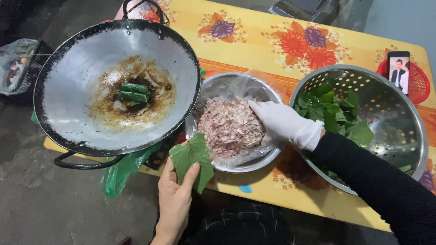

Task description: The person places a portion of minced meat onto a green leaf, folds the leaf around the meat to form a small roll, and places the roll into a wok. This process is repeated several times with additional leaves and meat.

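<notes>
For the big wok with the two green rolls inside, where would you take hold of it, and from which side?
Grip the wok by its loop handles: the near one from below the rim, the far one opposite. It overhangs the table edge, and its bowl looks greasy.

A blackened wok [68,90] holds 2 green rolls [134,92]. A phone [398,71] rests against a red basket [420,84]. A green bag [121,170] hangs below.

Wok [77,90] left, meat bowl [268,156] centre w/ colander [408,113] right, all on table [254,41].
</notes>
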